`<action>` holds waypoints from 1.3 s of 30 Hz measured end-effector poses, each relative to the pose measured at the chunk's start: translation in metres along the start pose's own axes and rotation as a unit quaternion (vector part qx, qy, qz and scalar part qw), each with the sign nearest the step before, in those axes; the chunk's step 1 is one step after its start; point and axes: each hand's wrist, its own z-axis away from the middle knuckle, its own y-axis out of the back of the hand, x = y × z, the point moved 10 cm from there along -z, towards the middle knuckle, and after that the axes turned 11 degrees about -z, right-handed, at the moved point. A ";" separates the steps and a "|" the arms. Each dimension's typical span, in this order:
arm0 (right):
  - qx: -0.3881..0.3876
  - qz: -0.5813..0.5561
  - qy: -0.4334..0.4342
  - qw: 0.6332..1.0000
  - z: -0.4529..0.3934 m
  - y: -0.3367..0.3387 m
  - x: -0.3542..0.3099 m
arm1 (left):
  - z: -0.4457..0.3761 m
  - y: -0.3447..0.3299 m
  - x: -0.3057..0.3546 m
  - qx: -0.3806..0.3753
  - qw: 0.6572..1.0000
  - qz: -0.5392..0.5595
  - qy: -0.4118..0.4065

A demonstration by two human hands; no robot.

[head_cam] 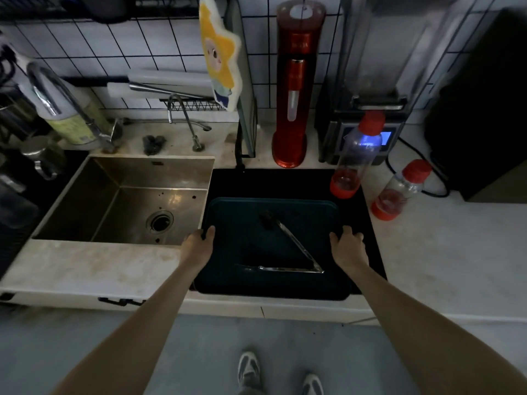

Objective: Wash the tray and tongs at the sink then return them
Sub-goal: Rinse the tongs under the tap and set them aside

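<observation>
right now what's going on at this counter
A person stands at the counter with the left hand and right hand on the two side edges of a dark tray. Metal tongs lie open inside it. The tray sits on a black surface just right of the sink, which looks dry and holds nothing, so washing does not seem to have begun.

Pale stone countertop [445, 252] with an inset steel sink [125, 201] at 9 o'clock.

A black cooktop [285, 181] sits at centre, bearing the dark tray [228, 283], with one red-capped bottle [356, 155] at its 1 o'clock corner. A second red-capped bottle [399, 189] stands on the counter at 2 o'clock. A red soda maker [293, 86] and a blender base [368, 129] stand at 12 to 1 o'clock. A dark clump, perhaps a scourer [154, 143], lies behind the sink at 11 o'clock.
</observation>
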 end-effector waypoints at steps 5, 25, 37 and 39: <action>0.011 0.003 -0.029 1.000 0.001 -0.005 -0.002 | -0.015 -0.005 -0.013 -0.023 1.000 0.003 -0.003; -0.030 0.223 0.272 0.936 0.045 -0.039 -0.078 | 0.002 0.011 -0.001 -0.014 0.999 0.028 -0.009; -0.146 0.276 0.331 0.891 0.069 -0.087 -0.092 | 0.035 0.045 -0.024 0.014 0.996 0.086 -0.020; -0.129 0.256 0.343 0.894 0.069 -0.085 -0.096 | 0.042 0.051 -0.034 0.025 0.994 0.106 -0.018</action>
